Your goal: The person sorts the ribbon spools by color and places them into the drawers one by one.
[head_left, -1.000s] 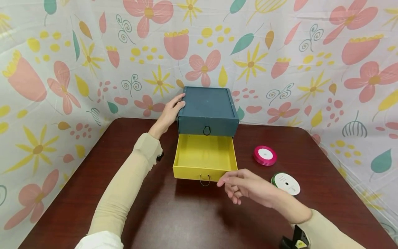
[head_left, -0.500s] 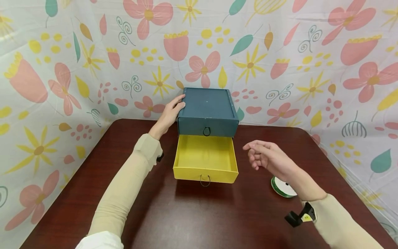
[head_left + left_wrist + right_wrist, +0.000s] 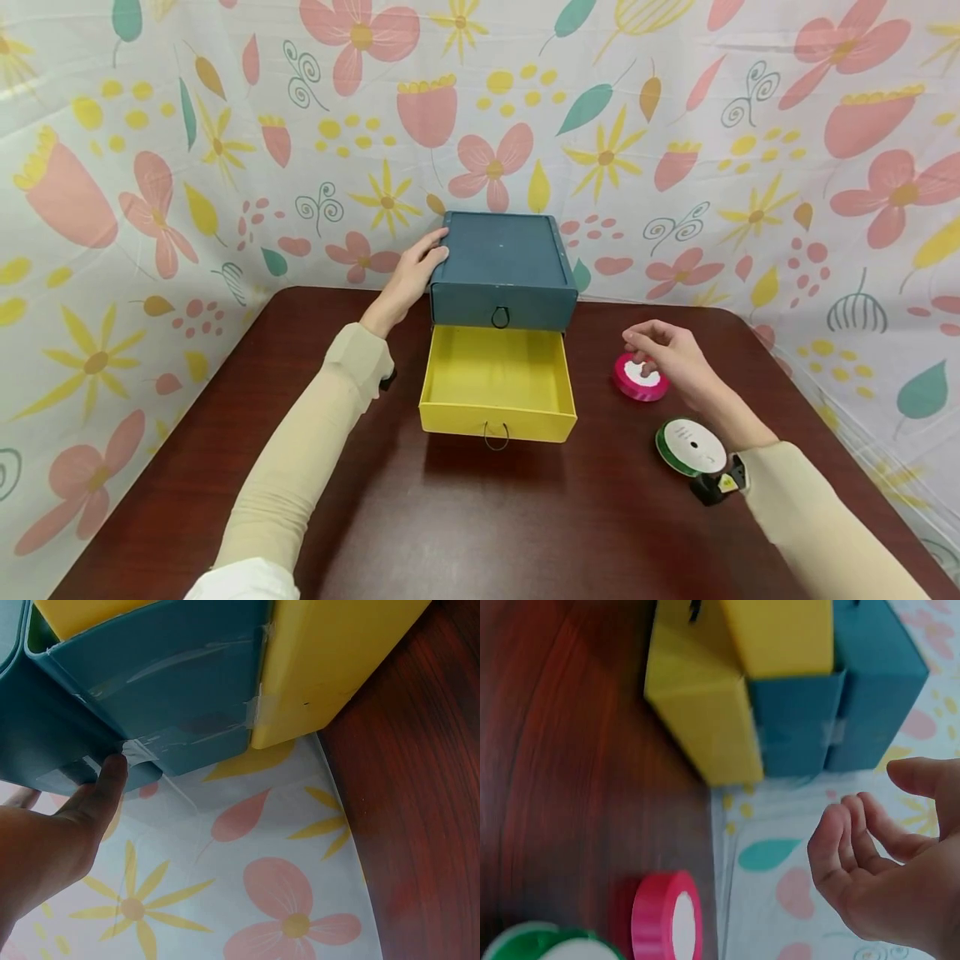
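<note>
My left hand (image 3: 411, 275) rests on the left top edge of a dark blue drawer unit (image 3: 501, 248); in the left wrist view, a finger (image 3: 111, 780) lies along its blue side wall. Below the blue drawer front, a yellow drawer (image 3: 497, 421) is pulled out, its inside bare and a thin loop handle on its front. My right hand (image 3: 678, 362) hovers over a pink ribbon spool (image 3: 637, 392) with loosely bent fingers, holding nothing. In the right wrist view, the pink spool lies away from the fingers.
A green ribbon spool (image 3: 693, 450) with a white label lies near my right wrist. In the right wrist view, a yellow bottom box (image 3: 705, 724) shows under the pulled drawer. The dark red-brown table (image 3: 480, 533) ends at a flower-patterned cloth (image 3: 637, 100) behind.
My right hand has moved from the yellow drawer's front right corner to the right and back, over the pink spool. The left hand and the drawers stay in place.
</note>
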`<action>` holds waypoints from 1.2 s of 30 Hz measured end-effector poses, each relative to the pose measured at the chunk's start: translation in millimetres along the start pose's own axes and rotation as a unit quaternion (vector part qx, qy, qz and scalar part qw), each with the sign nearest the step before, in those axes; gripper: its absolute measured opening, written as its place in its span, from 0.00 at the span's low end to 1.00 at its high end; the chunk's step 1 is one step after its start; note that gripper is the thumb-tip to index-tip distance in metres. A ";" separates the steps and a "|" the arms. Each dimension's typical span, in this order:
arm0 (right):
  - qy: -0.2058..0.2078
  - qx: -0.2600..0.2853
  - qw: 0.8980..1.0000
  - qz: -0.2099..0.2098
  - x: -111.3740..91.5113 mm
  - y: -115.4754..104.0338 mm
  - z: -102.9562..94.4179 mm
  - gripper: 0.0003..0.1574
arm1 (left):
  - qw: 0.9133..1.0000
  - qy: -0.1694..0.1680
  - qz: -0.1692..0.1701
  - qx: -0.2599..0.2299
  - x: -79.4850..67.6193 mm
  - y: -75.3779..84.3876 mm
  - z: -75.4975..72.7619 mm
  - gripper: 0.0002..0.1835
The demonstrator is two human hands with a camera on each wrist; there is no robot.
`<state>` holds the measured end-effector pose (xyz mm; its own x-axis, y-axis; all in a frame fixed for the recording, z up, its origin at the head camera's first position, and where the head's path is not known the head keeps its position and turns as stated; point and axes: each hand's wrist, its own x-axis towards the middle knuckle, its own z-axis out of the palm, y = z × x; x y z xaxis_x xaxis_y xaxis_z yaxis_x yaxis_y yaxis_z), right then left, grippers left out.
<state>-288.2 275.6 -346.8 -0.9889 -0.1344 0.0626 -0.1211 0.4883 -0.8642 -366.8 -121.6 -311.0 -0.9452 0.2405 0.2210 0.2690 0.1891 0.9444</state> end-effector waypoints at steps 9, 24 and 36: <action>0.036 -0.235 0.970 -0.052 20.5 33.8 -2.4 0.30 | 1.000 0.006 0.001 0.018 -1.8 -1.5 -0.8 0.28; -0.088 -0.351 0.931 0.048 40.7 66.6 -3.4 0.61 | 1.000 -0.003 -0.013 0.014 -1.5 2.8 -1.4 0.28; -0.098 -0.365 0.925 0.030 39.5 71.5 -4.0 0.58 | 1.000 -0.014 -0.017 0.015 -17.1 30.7 2.7 0.28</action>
<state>-336.2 308.7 -404.1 -0.9701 -0.2063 -0.1278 -0.1621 0.9427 -0.2918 -341.9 -117.3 -286.5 -0.9482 0.2608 0.1813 0.2426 0.2264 0.9433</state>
